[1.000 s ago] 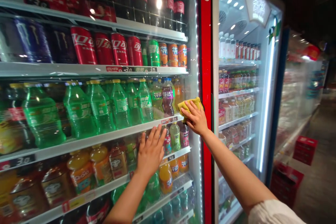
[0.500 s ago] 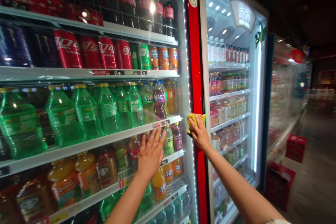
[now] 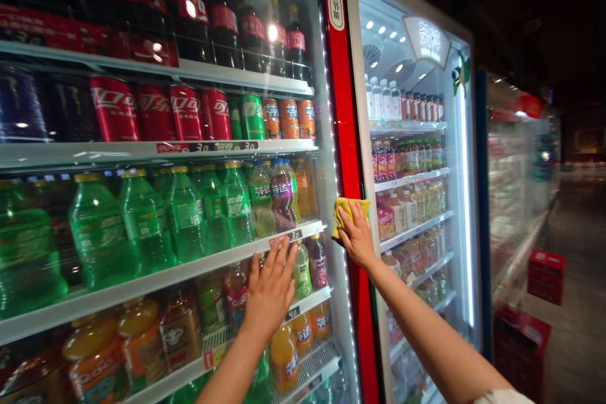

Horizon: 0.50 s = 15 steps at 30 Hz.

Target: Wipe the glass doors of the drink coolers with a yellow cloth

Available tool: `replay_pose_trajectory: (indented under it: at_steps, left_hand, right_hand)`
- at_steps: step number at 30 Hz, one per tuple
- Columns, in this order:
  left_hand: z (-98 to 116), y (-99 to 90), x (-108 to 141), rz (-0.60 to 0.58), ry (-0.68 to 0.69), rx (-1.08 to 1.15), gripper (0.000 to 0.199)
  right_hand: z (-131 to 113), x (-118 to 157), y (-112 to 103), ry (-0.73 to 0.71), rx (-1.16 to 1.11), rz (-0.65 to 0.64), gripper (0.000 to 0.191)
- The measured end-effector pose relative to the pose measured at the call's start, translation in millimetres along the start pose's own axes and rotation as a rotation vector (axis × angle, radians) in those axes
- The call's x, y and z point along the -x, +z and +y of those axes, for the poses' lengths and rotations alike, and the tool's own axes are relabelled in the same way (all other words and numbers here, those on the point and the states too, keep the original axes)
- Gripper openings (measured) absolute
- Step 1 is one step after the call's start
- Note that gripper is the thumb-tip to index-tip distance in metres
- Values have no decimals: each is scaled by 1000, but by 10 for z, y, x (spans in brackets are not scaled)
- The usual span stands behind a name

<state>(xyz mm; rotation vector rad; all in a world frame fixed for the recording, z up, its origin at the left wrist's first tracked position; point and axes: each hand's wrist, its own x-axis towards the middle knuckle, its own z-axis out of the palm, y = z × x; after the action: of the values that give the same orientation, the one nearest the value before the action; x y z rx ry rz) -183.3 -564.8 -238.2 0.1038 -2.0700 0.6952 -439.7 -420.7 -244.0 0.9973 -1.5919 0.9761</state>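
Observation:
My left hand [image 3: 271,290] lies with its fingers spread against the glass door of the drinks fridge, in front of the shelf edge and the bottles behind it. It holds nothing. To its right, my right hand [image 3: 357,237] presses a folded yellow cloth [image 3: 344,207] onto the red door frame [image 3: 348,158], near the dark gap between the two fridges. The cloth sits under my fingers, and a dark edge of it shows at its lower left.
Green bottles [image 3: 187,221], red cans [image 3: 185,115] and dark cola bottles [image 3: 225,22] fill the left fridge's shelves. A second lit fridge [image 3: 466,202] stands to the right. Red boxes [image 3: 546,276] sit on the floor at the far right.
The view has shifted a little, so the upper shelves sit lower and further left. Both hands keep almost the same places, the right one with the cloth still under it.

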Motion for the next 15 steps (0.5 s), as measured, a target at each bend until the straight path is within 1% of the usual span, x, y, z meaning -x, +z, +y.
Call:
replay_pose_trajectory:
  at_steps: [2, 3, 5, 8, 10, 11, 13, 15]
  left_hand:
    - [-27, -25, 18, 15, 4, -9, 79]
    - [-43, -41, 21, 22, 2, -13, 80]
    - [-68, -74, 16, 34, -14, -19, 80]
    - [-75, -105, -3, 41, -44, -20, 80]
    - [-63, -108, -14, 41, -51, -21, 79]
    - [-57, -107, -17, 40, -51, -22, 79]
    - [-52, -105, -15, 38, -47, -28, 80]
    - [-71, -115, 1, 33, -46, -34, 82]
  right_hand:
    - [46, 0, -4, -20, 4, 1, 60]
    - [63, -75, -13, -24, 3, 13, 60]
    - [55, -327, -33, -14, -3, 63, 61]
    - [-106, -718, -40, 28, 10, 152, 62]
    - [-270, -818, -31, 29, 39, 158, 62]
    - [-342, -800, -27, 5, 50, 135, 62]
    - [-417, -649, -33, -79, 56, 63, 60]
    - [-369, -413, -65, -190, 48, -11, 56]
